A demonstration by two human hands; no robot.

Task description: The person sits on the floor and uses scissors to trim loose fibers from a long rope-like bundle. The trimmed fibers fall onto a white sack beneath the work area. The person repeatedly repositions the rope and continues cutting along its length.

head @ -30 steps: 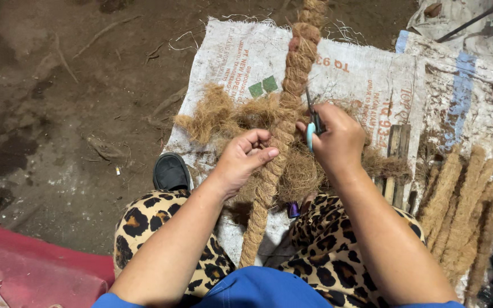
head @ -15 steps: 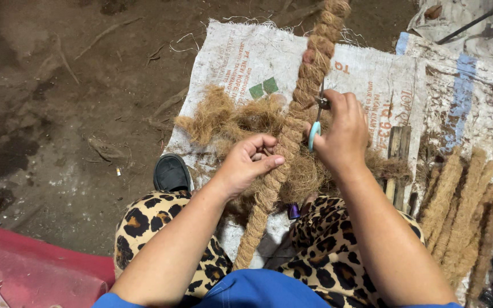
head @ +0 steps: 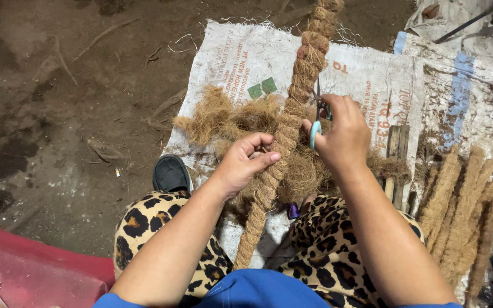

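The rope (head: 292, 114), a thick plait of brown coir, runs from between my knees up and away over the sack (head: 241, 57), leaning slightly right toward the far edge. My left hand (head: 246, 162) grips it low down, fingers (head: 258, 140) curled around the plait and thumb pressed against its side. My right hand (head: 343, 134) is just to the right of the rope, clenched around scissors (head: 319, 111) with blue handles; their blades point up and lie against the rope's right side. I cannot tell whether the blades are apart or together.

Loose fibre (head: 229, 117) is heaped on the sack around the rope, mostly to the left and under my hands. My legs in leopard-print trousers (head: 149, 219) frame the near end, with a black shoe (head: 170, 173) at the left on the dirt floor (head: 58, 114). Finished ropes (head: 463, 199) lie side by side at the right, beside a small wooden piece (head: 397, 148). A red mat (head: 29, 268) shows at the near left.
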